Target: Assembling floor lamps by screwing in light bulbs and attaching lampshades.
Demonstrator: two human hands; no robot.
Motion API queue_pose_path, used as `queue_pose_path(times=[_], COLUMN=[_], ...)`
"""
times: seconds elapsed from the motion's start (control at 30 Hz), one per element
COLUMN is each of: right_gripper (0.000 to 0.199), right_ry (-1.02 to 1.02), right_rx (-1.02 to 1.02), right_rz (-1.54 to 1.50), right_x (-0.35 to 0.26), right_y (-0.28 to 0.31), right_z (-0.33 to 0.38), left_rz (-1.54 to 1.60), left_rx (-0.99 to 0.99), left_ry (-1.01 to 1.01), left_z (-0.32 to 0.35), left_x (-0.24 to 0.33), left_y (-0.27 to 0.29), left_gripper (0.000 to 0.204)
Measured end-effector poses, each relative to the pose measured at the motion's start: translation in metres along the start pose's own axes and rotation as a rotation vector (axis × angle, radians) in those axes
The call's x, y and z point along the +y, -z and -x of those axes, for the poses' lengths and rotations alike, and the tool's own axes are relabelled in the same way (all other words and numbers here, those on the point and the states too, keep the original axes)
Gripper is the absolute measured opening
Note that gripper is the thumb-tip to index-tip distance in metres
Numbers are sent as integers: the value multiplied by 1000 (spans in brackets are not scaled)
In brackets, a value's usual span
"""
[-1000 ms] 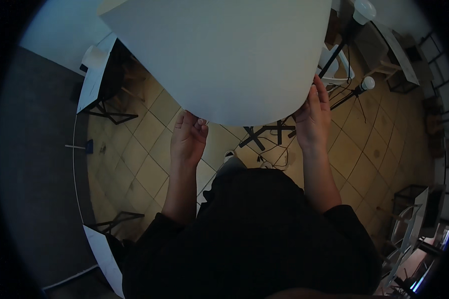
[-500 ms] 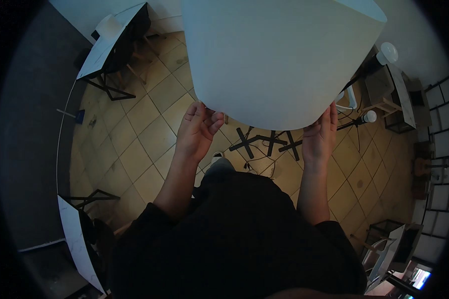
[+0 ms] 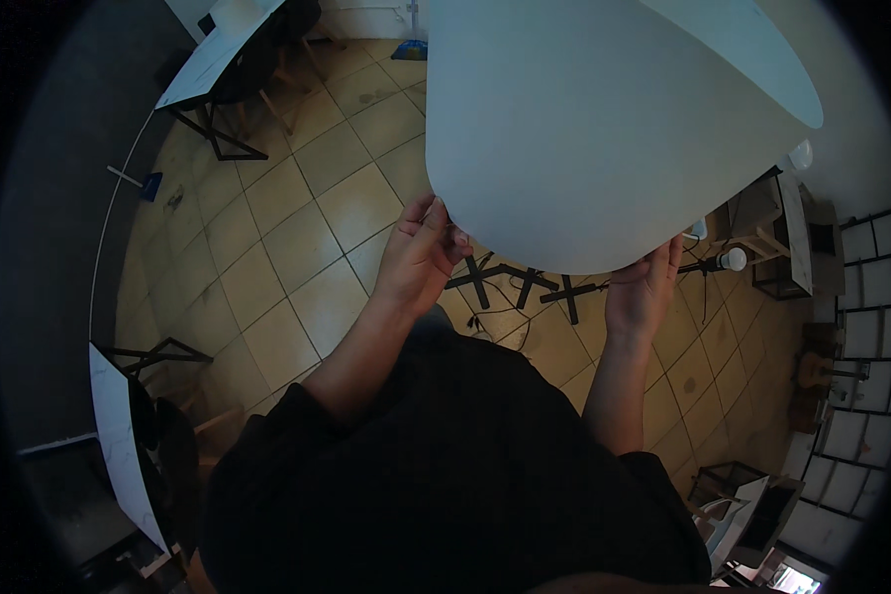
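A large pale white sheet (image 3: 594, 139), smooth and curved like thin board or paper, fills the upper middle of the view. Its rounded lower edge bows toward me, and its far right side curls over to show another face. My left hand (image 3: 421, 252) pinches the lower left edge between thumb and fingers. At the lower right edge, my right hand (image 3: 643, 292) grips with the fingers up along the sheet; its fingertips are partly hidden there. Both forearms reach forward from black sleeves.
Black crossed stand legs (image 3: 520, 285) with cables stand on the tiled floor (image 3: 287, 247) below the sheet. A bulb on a stand (image 3: 732, 259) is right of my right hand. White-topped tables (image 3: 223, 59) and chairs line the sides. A blue dustpan (image 3: 150, 186) lies left.
The sheet has shifted right in view and its far right corner has swung right and down. Both hands keep their grip; my left hand has moved right with its edge. The room view has turned slightly.
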State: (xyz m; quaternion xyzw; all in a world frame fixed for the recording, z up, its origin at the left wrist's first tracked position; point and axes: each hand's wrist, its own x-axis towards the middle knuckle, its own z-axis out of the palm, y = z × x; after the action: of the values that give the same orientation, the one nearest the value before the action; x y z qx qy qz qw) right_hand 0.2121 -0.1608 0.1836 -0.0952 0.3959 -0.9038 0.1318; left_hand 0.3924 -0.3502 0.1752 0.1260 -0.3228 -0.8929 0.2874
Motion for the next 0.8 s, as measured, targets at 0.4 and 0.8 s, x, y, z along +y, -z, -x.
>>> queue_pose_path(times=[0.4,0.8], right_gripper=[34,44], right_ry=[-12,-26], right_rx=[12,-52], right_rz=[-22,-42], right_x=[-4,-5], right_y=[0,17], right_z=[0,-8], left_rz=[83,85], left_rx=[-202,-254], left_ry=[-11,-46], left_z=[-18,-10], left_x=[-3,-1], left_y=[-2,-8], left_gripper=[19,21])
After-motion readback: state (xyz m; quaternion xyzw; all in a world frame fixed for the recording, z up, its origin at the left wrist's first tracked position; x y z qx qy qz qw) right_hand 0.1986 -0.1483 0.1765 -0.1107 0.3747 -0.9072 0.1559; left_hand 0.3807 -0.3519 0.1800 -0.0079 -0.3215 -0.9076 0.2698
